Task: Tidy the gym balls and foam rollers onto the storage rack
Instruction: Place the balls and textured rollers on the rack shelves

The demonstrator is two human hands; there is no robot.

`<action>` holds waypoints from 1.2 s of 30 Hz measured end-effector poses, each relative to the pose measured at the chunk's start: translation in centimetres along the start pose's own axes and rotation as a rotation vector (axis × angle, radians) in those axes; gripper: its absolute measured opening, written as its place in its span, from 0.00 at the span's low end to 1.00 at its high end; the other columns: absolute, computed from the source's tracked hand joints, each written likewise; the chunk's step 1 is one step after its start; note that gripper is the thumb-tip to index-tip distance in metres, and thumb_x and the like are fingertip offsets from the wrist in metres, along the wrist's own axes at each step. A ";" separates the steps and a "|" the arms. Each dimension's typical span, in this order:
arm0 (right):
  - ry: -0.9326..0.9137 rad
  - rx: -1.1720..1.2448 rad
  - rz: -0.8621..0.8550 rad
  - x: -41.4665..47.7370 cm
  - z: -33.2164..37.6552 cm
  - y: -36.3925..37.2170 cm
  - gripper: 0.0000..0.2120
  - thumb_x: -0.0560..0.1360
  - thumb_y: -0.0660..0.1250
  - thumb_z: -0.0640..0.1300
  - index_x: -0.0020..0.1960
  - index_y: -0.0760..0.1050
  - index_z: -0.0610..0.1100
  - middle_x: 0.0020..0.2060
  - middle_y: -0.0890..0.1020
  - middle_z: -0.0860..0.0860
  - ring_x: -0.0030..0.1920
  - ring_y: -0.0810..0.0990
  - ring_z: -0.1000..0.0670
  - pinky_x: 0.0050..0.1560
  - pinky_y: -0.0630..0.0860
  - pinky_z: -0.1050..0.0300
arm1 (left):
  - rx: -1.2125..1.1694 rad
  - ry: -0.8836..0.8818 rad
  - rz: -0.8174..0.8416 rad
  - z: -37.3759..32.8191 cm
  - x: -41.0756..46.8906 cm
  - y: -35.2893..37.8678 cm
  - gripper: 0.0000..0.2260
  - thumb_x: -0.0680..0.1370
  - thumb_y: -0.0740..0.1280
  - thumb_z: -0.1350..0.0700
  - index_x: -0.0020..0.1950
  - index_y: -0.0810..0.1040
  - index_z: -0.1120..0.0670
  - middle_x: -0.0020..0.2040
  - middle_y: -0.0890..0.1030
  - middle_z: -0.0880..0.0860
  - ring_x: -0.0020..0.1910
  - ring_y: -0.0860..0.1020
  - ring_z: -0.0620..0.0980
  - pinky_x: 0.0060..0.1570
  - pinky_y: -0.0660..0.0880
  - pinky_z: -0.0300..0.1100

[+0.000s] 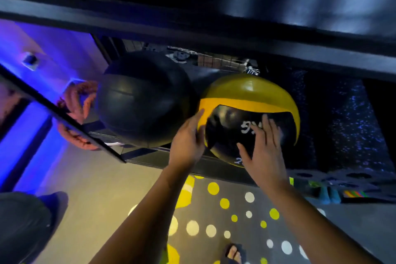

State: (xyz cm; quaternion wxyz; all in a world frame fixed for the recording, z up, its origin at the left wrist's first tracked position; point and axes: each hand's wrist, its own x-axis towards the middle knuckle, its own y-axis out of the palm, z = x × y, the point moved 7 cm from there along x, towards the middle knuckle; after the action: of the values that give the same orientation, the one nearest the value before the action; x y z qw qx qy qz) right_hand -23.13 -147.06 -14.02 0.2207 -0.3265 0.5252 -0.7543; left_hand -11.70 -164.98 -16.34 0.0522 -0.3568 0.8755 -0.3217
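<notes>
In the middle of the frame a yellow-and-black medicine ball (246,92) sits on the lower level of the storage rack (150,157), with white markings on its black panel. The left hand (188,137) lies with straight fingers against the ball's left side. The right hand (264,148) spreads its fingers wide and flat on the black panel. Just left of it is a black medicine ball (143,109); whether the two touch cannot be told. A dark rack beam (192,25) crosses the top of the frame. At the left a slanted mirror edge (64,113) shows reflected hands (75,100) under blue-lit walls. Below lies grey carpet (235,210) dotted yellow and white, with a sandalled foot (233,253) at the bottom edge.
</notes>
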 end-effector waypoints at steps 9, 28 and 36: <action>0.047 0.370 0.252 6.5 19.9 8.9 0.46 0.72 0.73 0.62 0.80 0.57 0.44 0.81 0.54 0.42 0.80 0.55 0.41 0.77 0.60 0.47 | 0.071 -0.300 -0.311 18.2 -2.9 -19.4 0.16 0.77 0.67 0.53 0.63 0.71 0.53 0.58 0.74 0.56 0.56 0.76 0.58 0.54 0.78 0.60; 0.313 0.517 -0.062 22.3 23.0 13.1 0.31 0.82 0.59 0.61 0.78 0.63 0.44 0.79 0.61 0.43 0.80 0.56 0.42 0.80 0.53 0.46 | 0.080 -0.265 0.155 22.1 13.8 -20.2 0.23 0.84 0.54 0.52 0.74 0.70 0.64 0.74 0.68 0.69 0.67 0.71 0.75 0.66 0.71 0.62; 0.431 0.679 0.032 21.2 20.5 13.4 0.35 0.74 0.68 0.67 0.77 0.59 0.66 0.82 0.51 0.48 0.81 0.50 0.46 0.79 0.53 0.44 | -0.059 -0.357 -0.125 22.3 15.5 -23.0 0.24 0.83 0.57 0.40 0.61 0.78 0.59 0.55 0.82 0.60 0.57 0.78 0.60 0.55 0.71 0.47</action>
State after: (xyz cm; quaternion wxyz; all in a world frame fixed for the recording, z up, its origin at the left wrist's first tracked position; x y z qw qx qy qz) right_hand -22.98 -179.37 -16.24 0.2127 -0.0608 0.2854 -0.9325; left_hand -2.43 -199.35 -17.93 0.1761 -0.4633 0.8375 -0.2301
